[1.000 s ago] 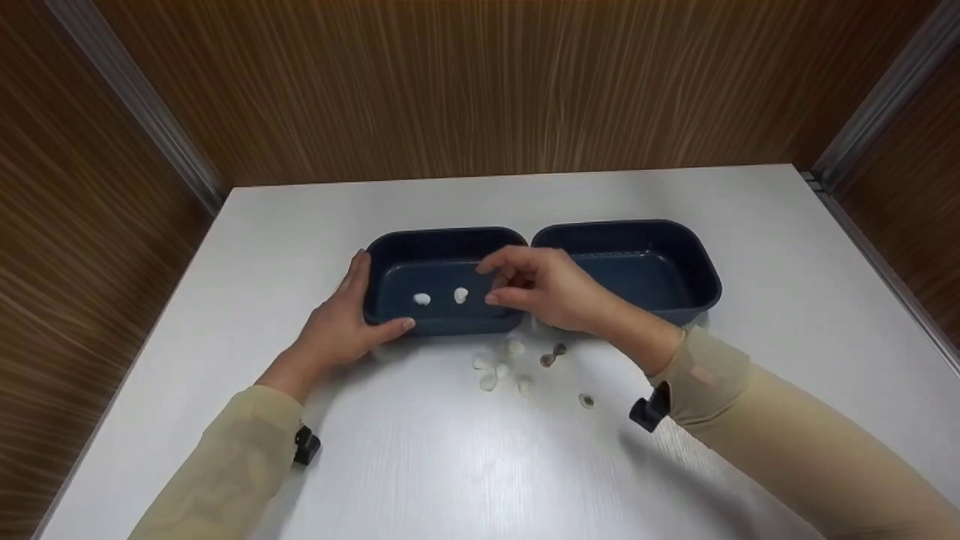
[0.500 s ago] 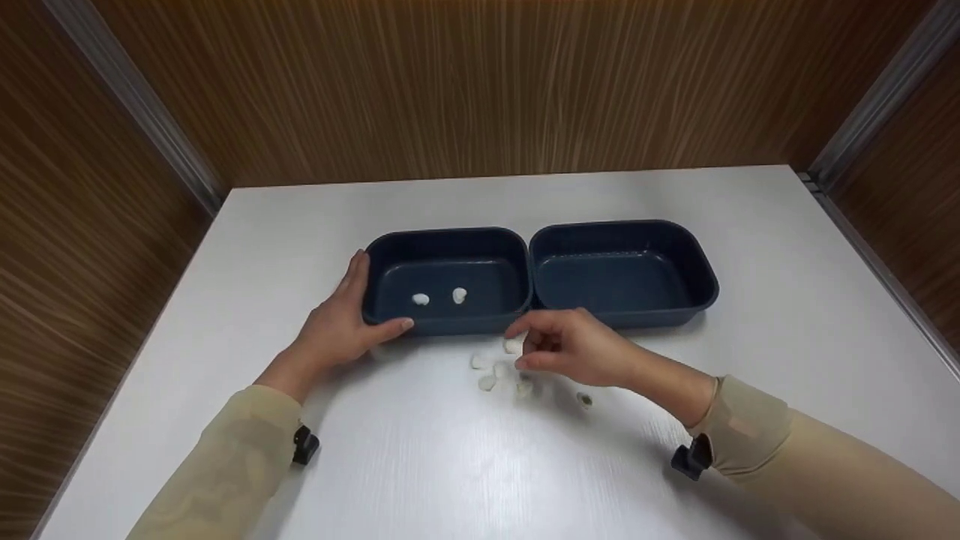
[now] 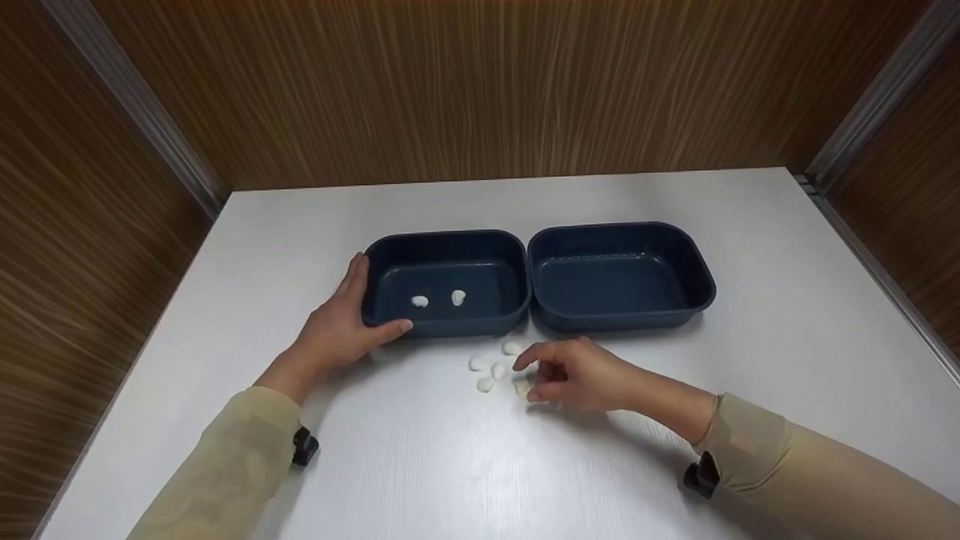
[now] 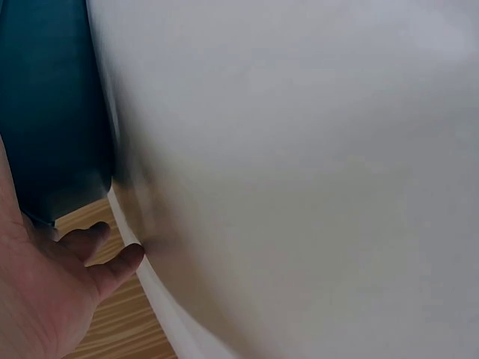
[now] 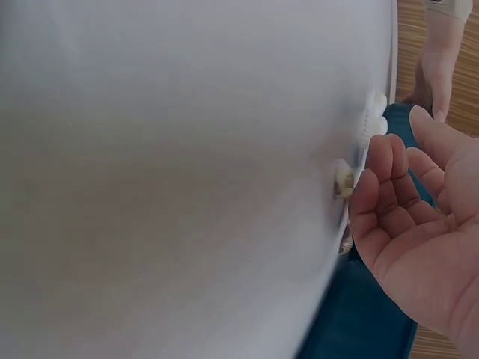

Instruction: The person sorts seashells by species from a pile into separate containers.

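My left hand (image 3: 337, 322) rests against the near left corner of the left dark blue container (image 3: 450, 327), fingers along its side and thumb at the front wall. Its fingers look straight in the left wrist view. Inside that container lie two small white shells (image 3: 420, 301). My right hand (image 3: 581, 375) is low over the table with fingers bent and thumb apart, at a pale shell (image 3: 523, 386). In the right wrist view, this hand (image 5: 419, 217) shows nothing held, and a yellowish shell (image 5: 344, 179) lies beside its fingertips. Several white shells (image 3: 486, 384) lie just left of it.
A second dark blue container (image 3: 615, 321) stands right beside the first, with no shells visible in it. Both stand on a white table (image 3: 300, 217). Wood-grain panels (image 3: 487, 90) rise behind and at the sides.
My right hand has moved from above the left container down and toward me to the loose shells. It now covers the spot where brown shells lay. The left hand has stayed in place.
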`<state>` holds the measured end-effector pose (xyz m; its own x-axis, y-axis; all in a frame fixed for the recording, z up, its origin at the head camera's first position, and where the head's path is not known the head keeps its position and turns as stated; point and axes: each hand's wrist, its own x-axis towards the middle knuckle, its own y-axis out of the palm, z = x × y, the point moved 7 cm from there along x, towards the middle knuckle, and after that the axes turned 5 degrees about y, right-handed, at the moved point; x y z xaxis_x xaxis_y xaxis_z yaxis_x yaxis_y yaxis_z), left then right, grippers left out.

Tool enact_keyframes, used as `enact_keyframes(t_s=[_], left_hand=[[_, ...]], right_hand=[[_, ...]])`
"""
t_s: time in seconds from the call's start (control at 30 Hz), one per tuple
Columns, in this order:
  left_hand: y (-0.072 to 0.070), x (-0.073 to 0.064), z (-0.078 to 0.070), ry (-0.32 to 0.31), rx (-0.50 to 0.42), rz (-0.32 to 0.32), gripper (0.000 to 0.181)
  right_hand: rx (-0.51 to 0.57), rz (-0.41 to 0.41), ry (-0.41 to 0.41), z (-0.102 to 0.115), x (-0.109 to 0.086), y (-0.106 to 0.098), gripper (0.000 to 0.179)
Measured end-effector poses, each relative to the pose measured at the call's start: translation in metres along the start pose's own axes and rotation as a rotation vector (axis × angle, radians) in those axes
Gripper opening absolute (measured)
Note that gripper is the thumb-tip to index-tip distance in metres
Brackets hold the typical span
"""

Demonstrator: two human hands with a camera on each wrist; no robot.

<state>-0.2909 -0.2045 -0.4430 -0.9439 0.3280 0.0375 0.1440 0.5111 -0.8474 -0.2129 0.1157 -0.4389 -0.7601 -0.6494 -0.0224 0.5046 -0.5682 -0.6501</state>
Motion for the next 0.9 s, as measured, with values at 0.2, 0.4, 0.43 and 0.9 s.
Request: enact_keyframes(t_s=[0.2,0.4,0.43,0.9], left_hand=[[0.000,0.000,0.000,0.003,-0.004,-0.009,0.130],[0.001,-0.001,0.001,0.000,0.001,-0.005,0.130],[0.001,-0.001,0.002,-0.002,0.002,-0.005,0.130],[0.001,0.000,0.000,0.018,0.006,-0.011,0.128]], right_hand=[[-0.042,-0.015,-0.020,-0.004,0.001,0.004,0.031],[-0.053,-0.005,-0.015,-0.008,0.001,0.009,0.033],[-0.056,-0.003,-0.011,-0.008,0.001,0.010,0.033],[-0.107,-0.004,-0.001,-0.009,0.002,0.012,0.033]])
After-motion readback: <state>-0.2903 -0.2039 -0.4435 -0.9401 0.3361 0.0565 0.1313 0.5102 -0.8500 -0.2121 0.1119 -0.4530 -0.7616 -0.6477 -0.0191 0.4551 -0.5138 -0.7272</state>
